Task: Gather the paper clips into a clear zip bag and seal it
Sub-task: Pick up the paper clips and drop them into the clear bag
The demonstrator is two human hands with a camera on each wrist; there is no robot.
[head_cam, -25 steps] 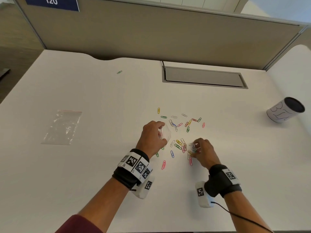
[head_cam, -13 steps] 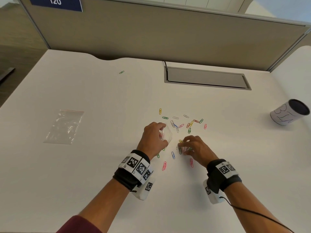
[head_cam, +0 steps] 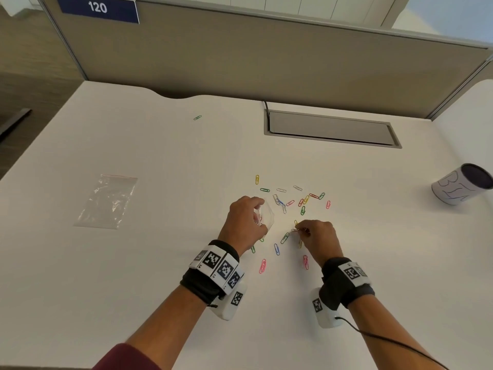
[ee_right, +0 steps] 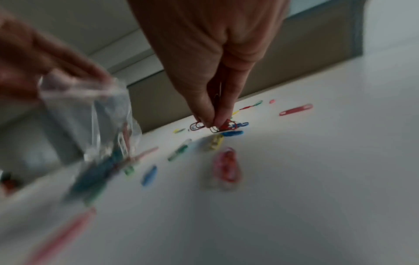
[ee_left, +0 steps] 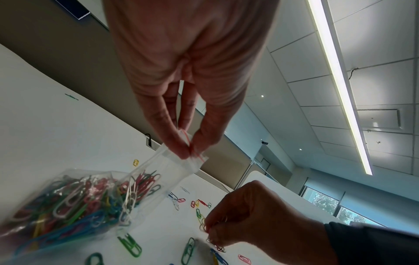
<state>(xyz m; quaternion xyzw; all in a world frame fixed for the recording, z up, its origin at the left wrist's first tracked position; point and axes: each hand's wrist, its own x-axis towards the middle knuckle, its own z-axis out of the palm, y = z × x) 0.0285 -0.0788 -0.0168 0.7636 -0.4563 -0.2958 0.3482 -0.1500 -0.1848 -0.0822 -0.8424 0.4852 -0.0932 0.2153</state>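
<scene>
My left hand (head_cam: 246, 218) pinches the red-lined rim of a clear zip bag (ee_left: 172, 166) between thumb and fingers (ee_left: 179, 148). The bag (head_cam: 266, 216) hangs open toward the right, its lower part stuffed with several coloured paper clips (ee_left: 75, 206). Just right of the bag, my right hand (head_cam: 317, 236) pinches a few clips (ee_right: 215, 128) at its fingertips, low over the white table (head_cam: 160, 263). Loose paper clips (head_cam: 302, 201) lie scattered beyond and below both hands. In the right wrist view the bag (ee_right: 90, 114) is blurred.
A second empty zip bag (head_cam: 108, 201) lies flat at the left. One green clip (head_cam: 197, 118) lies alone far back. A grey cable hatch (head_cam: 330, 128) sits at the back, a white cup (head_cam: 461, 184) with a dark rim at the right edge.
My right hand has slid left from the lower right of the scatter toward the bag, gathering clips in its fingertips. The left hand keeps holding the bag in place.
</scene>
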